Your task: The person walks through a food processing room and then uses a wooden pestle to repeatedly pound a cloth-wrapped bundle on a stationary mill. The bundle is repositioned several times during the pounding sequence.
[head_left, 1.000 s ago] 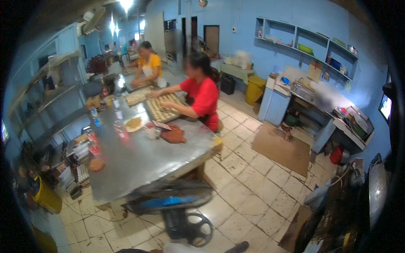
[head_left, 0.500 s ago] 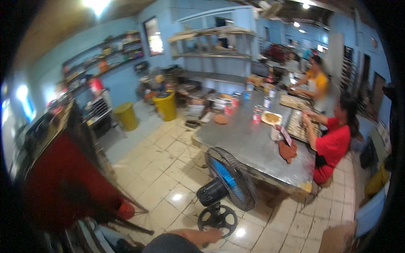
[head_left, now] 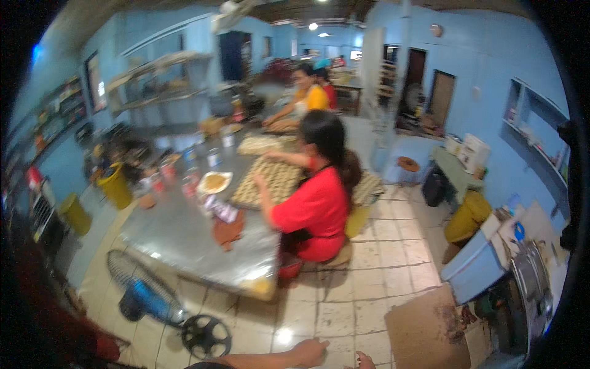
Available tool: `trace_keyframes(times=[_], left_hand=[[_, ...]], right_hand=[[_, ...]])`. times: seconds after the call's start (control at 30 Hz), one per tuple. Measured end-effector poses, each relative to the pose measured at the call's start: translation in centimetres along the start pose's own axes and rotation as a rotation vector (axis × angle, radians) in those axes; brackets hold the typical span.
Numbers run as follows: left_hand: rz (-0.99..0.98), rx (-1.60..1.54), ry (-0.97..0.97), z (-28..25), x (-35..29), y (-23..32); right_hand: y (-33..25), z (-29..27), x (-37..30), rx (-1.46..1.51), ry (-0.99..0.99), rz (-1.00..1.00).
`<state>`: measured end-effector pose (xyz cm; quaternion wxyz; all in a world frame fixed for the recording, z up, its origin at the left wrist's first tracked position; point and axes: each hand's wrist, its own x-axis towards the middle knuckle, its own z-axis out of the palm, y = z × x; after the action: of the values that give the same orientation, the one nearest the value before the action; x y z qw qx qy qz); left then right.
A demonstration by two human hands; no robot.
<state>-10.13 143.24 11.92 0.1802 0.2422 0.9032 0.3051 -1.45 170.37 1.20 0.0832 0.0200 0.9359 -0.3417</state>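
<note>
My left hand [head_left: 311,352] shows at the lower edge, its forearm reaching in from the left. Its fingers are loosely bent and a little apart, with nothing seen in them. Just right of it, only some fingers of my right hand [head_left: 364,361] come into view; they are apart and hold nothing that I can see. Both hands are over the tiled floor [head_left: 350,307], touching nothing visible. Nearest to my left hand is a black and blue standing fan [head_left: 150,299], with its round black base [head_left: 206,336] beside my forearm.
A metal table [head_left: 178,246] carries trays of small pieces [head_left: 268,182], a plate [head_left: 215,182], cans and a brown cloth [head_left: 228,230]. A person in red [head_left: 314,209] sits working there; another in yellow [head_left: 316,98] is beyond. Flat cardboard [head_left: 427,329] lies right, near a blue cabinet [head_left: 470,264].
My view has turned right, so the table and fan sit farther left. My left hand now appears clear of the fan base, and fingers of my right hand have come into view.
</note>
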Motion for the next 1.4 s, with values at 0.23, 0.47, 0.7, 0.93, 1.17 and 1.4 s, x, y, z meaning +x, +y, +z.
trace_keyframes(times=[0.23,0.47,0.7,0.93,1.17,1.4], left_hand=[[0.268,-0.225,-0.371,-0.3,26.6,12.4],[-0.055,-0.425,-0.204,1.6,48.9,15.0],[-0.502,-0.752,0.396,1.9,66.0,13.1],[-0.549,-1.577,0.585,-0.1,94.1,10.9],[-0.409,-1.781,0.699,-14.6,120.1,12.9],[-0.387,-1.649,1.007,-31.0,137.2,3.5]], right_hand=[[16.1,-12.5,9.7,-0.362,0.362,-0.268],[20.9,-29.6,26.2,-0.126,-0.047,-0.265],[23.9,-41.8,48.4,-0.039,-0.33,-0.366],[29.9,-52.3,72.6,-0.053,-0.38,-0.338],[35.0,-63.8,92.0,-0.072,-0.31,-0.27],[42.6,-70.5,112.5,-0.118,-0.276,-0.19]])
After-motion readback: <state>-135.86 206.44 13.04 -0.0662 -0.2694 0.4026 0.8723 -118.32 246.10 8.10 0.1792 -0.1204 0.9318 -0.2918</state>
